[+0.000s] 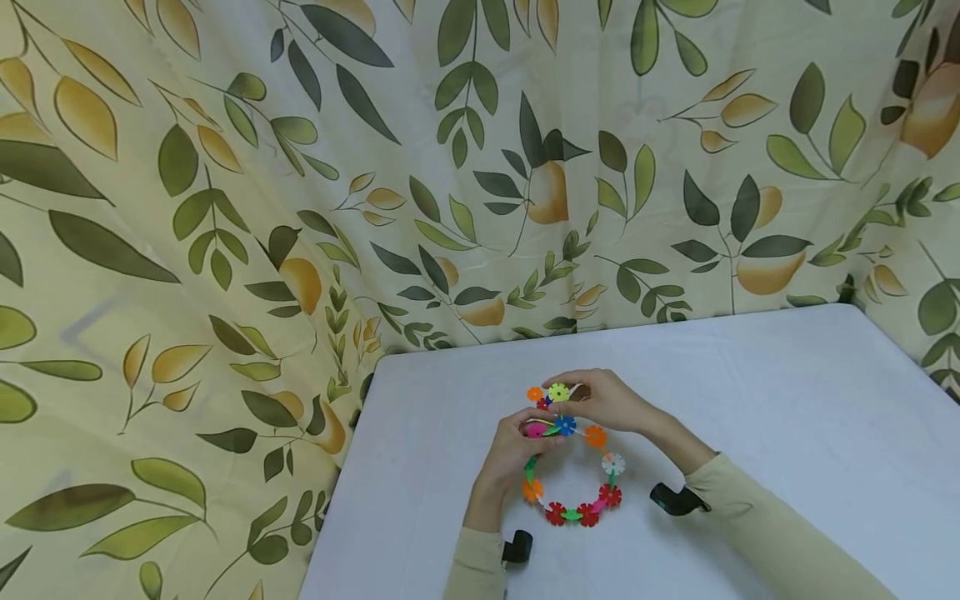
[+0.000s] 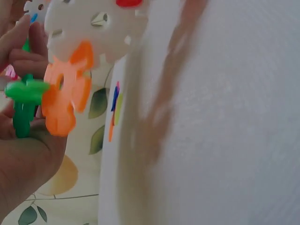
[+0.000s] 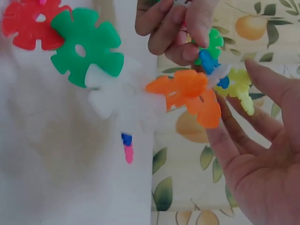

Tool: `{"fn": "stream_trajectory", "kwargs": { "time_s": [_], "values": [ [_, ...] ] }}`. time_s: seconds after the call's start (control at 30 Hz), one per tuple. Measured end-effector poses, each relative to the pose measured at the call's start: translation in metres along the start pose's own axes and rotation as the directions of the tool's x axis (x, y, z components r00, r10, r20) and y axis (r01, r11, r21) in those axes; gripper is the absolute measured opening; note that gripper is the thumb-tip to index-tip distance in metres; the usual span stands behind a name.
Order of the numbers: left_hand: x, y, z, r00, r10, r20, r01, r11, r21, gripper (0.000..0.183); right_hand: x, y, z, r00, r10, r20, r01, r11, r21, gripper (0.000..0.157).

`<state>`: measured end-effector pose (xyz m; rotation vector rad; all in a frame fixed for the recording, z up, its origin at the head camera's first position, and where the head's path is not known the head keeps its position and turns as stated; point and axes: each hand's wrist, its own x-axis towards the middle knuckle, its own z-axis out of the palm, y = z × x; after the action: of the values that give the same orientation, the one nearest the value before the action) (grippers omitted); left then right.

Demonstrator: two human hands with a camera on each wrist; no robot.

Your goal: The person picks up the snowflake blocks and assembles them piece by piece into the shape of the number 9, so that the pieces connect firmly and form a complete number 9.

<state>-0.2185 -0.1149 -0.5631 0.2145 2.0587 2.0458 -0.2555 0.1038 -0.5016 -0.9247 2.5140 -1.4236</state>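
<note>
A ring of interlocked plastic flower discs (image 1: 588, 515) in red, green, orange, white, pink and blue hangs over the table from my hands. My left hand (image 1: 512, 450) grips its upper left part, with a green disc (image 2: 29, 91) and an orange disc (image 2: 63, 98) close by in the left wrist view. My right hand (image 1: 603, 402) is at the top of the ring, thumb and fingers around a yellow disc (image 3: 239, 84). This disc sits right beside a blue disc (image 3: 213, 68) and an orange disc (image 3: 187, 91) of the ring. The left fingertips partly hide the joined discs.
A few loose discs, including an orange one (image 1: 535, 393), lie on the white table (image 1: 750, 392) beyond the hands. Leaf-printed curtain (image 1: 480, 208) hangs behind and left of the table. Black wrist straps (image 1: 678, 499) stick out under the sleeves.
</note>
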Motion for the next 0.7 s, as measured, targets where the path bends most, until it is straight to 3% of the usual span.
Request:
{"fn": "stream_trajectory", "kwargs": {
  "time_s": [0.13, 0.27, 0.5, 0.7],
  "values": [
    [0.0016, -0.0008, 0.0021, 1.000, -0.007, -0.024, 0.007, 1.000, -0.011, 0.021, 0.0004, 0.0022, -0.0002, 1.000, -0.004, 0.024, 0.004, 1.000, 0.018, 0.046],
    [0.0024, 0.0006, 0.0042, 0.999, -0.015, -0.050, 0.014, 0.999, -0.031, 0.020, 0.0032, 0.0047, 0.0006, 1.000, 0.029, -0.009, -0.029, 0.997, 0.065, 0.053],
    [0.0017, 0.0050, 0.0055, 0.996, 0.011, -0.089, -0.017, 0.997, -0.070, 0.018, 0.0049, 0.0084, 0.0040, 0.991, 0.119, -0.059, -0.111, 0.986, 0.124, 0.023],
    [-0.0004, 0.0087, 0.0053, 0.991, 0.022, -0.134, -0.031, 0.997, -0.069, 0.015, 0.0030, 0.0099, 0.0078, 0.980, 0.194, -0.048, -0.180, 0.961, 0.212, 0.024]
  ]
}}
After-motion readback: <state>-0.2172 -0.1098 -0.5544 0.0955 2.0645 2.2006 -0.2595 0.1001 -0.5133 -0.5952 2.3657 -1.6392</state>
